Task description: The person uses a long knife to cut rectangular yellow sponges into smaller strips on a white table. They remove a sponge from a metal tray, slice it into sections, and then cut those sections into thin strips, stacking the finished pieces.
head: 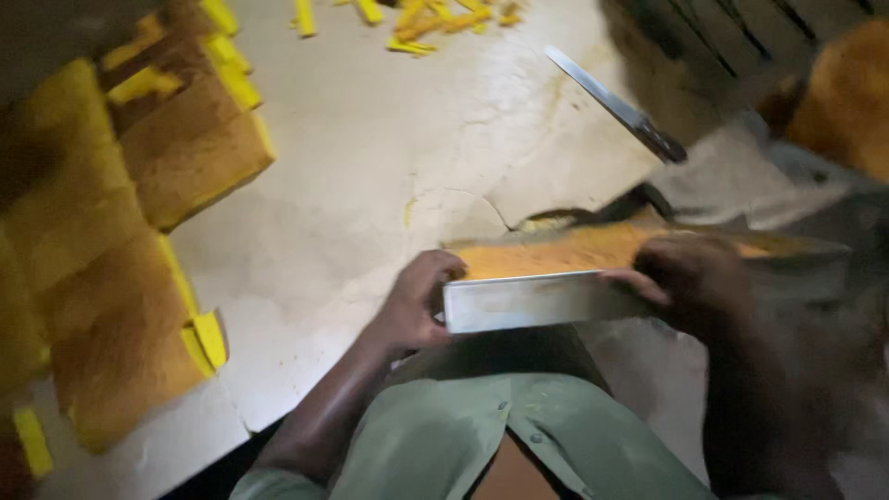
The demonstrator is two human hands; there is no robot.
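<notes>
- Yellow cake slabs [139,231] lie to my left on the pale cracked worktop [389,157]; trimmed strips [435,18] and a long knife [616,104] sit farther off.
- My left hand [417,301] and right hand [690,282] each curl closed round an end of the metal baking tin [537,301].
- The tin, held close before my chest, carries a golden-brown cake [565,252].

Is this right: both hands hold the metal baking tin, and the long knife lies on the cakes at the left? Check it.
Not quite. The head view shows the left hand and right hand holding the metal baking tin, but the long knife lies on the bare table.
</notes>
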